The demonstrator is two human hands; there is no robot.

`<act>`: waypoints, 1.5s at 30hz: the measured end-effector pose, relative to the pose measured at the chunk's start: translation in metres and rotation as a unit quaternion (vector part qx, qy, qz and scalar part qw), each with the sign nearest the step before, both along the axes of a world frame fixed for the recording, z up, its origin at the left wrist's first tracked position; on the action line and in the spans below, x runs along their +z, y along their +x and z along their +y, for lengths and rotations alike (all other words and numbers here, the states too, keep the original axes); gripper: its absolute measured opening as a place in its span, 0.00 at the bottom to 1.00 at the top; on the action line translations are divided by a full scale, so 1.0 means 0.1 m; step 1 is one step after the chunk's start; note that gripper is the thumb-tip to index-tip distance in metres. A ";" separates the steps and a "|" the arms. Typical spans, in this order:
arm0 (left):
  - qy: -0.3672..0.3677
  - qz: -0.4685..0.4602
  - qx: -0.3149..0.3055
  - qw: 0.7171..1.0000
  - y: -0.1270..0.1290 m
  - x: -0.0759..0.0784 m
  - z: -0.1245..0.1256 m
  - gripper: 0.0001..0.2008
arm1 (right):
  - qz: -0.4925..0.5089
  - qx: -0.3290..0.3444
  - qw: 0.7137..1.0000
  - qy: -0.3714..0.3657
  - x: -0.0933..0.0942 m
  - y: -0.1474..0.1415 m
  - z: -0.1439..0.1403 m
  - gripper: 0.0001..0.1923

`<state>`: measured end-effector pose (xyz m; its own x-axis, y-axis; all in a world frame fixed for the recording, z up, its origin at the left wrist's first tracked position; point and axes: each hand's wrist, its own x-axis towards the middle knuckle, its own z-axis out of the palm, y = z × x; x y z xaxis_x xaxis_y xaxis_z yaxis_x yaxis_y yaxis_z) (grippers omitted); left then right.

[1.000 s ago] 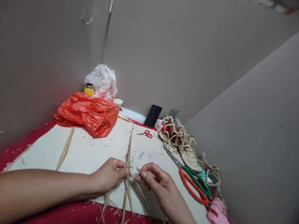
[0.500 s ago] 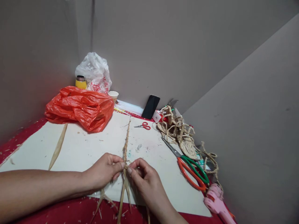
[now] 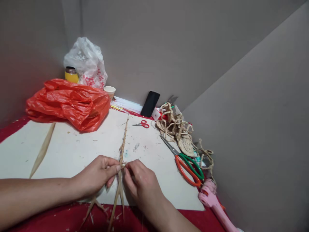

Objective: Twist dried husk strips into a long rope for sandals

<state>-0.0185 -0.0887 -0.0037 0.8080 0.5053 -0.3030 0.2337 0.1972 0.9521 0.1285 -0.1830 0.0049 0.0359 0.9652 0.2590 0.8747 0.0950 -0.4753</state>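
A thin braid of straw-coloured plant fibre (image 3: 124,138) runs away from me over the white sheet (image 3: 79,151). My left hand (image 3: 100,174) pinches the near end of the braid between thumb and fingers. Right beside it, my right hand (image 3: 142,180) is closed with its fingertips pinching a strand at the same spot. Loose fibre strands (image 3: 116,201) hang from there toward the table's near edge. Another flat strip of fibre (image 3: 42,151) lies on the sheet at the left.
On the left lies a red plastic bag (image 3: 70,103), with a white bag (image 3: 84,61), yellow jar (image 3: 71,76) and paper cup (image 3: 110,91) behind. Rightward are small scissors (image 3: 145,124), a phone (image 3: 150,103), woven fibre pieces (image 3: 184,141), large scissors (image 3: 189,170) and a pink glue gun (image 3: 212,198).
The whole view has shifted, so things sit further left and slightly higher. My right hand's fingers have turned and curled more over the strand; my left keeps its pinch.
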 end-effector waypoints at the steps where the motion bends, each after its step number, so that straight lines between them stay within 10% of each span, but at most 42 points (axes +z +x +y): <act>1: 0.004 0.002 -0.002 1.000 0.00 -0.01 0.00 0.22 | -0.015 0.002 1.000 0.000 0.00 0.00 0.00 0.08; 15: 0.182 0.041 0.032 0.982 0.01 0.06 -0.04 0.11 | 0.069 -0.072 0.995 -0.022 -0.07 -0.07 0.02 0.08; 27: -0.052 -0.050 0.073 0.995 0.05 0.05 -0.02 0.07 | -0.001 -0.077 0.994 0.074 -0.13 -0.19 -0.04 0.10; 45: -0.128 -0.020 0.096 0.987 0.02 0.06 -0.02 0.09 | -0.274 -0.035 0.955 0.104 -0.13 -0.52 -0.08 0.11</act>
<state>-0.0163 -0.0910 0.0023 0.7188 0.5610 -0.4106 0.1314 0.4703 0.8727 0.0764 -0.1912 -0.0076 -0.0981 0.8909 0.4435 0.9944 0.0702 0.0790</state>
